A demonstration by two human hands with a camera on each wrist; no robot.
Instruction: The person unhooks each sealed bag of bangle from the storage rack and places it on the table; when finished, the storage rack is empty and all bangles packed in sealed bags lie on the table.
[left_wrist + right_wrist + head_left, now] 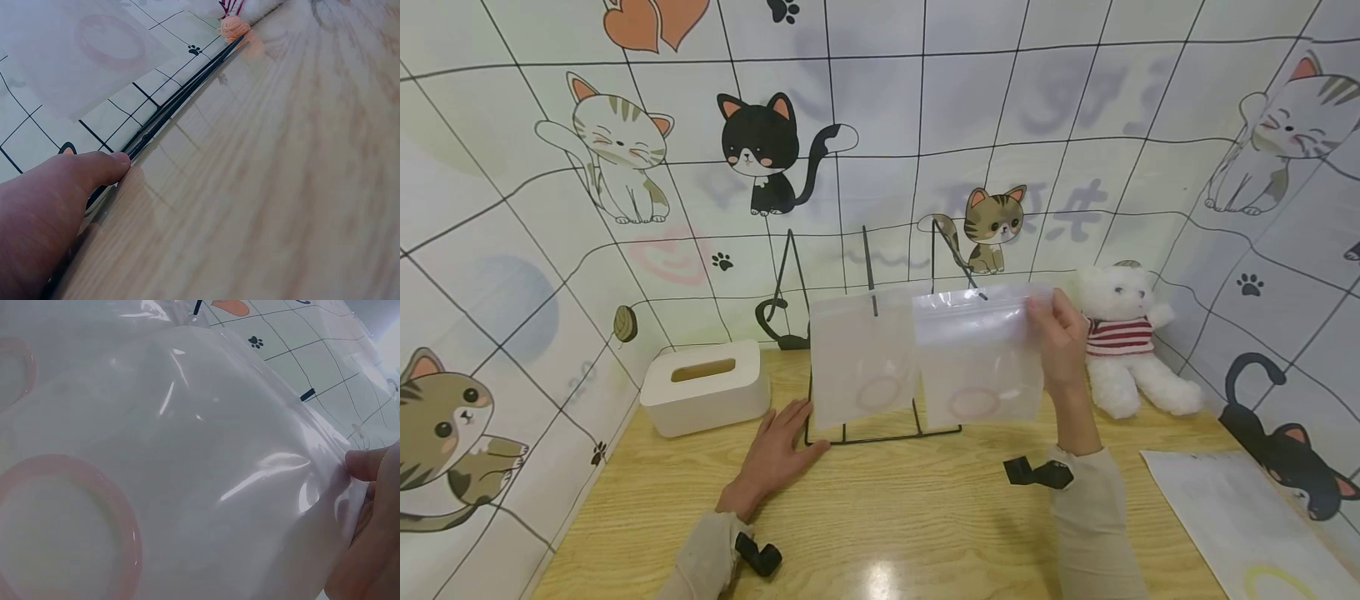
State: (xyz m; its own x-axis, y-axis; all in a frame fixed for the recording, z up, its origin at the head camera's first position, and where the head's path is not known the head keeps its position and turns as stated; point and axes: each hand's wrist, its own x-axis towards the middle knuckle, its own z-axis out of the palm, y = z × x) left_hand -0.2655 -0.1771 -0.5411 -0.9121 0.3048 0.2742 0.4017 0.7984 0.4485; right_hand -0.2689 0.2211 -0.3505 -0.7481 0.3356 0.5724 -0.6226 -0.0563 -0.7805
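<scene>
A black wire rack (880, 439) with upright prongs stands on the table near the wall. Two translucent zip bags, each showing a pink ring low down, hang side by side at its prongs: a left bag (857, 350) and a right bag (977, 350). My right hand (1063, 337) pinches the right bag by its upper right corner, thumb at the zip edge in the right wrist view. At the rack's front left corner rests my left hand (778, 450), fingers extended. Its thumb (103, 169) lies on the bottom wire in the left wrist view.
To the left of the rack is a white tissue box (707, 404). A white teddy bear (1123, 342) in a striped shirt sits against the wall, right of my right hand. A white sheet (1247, 517) with a yellow curve lies at the table's right side.
</scene>
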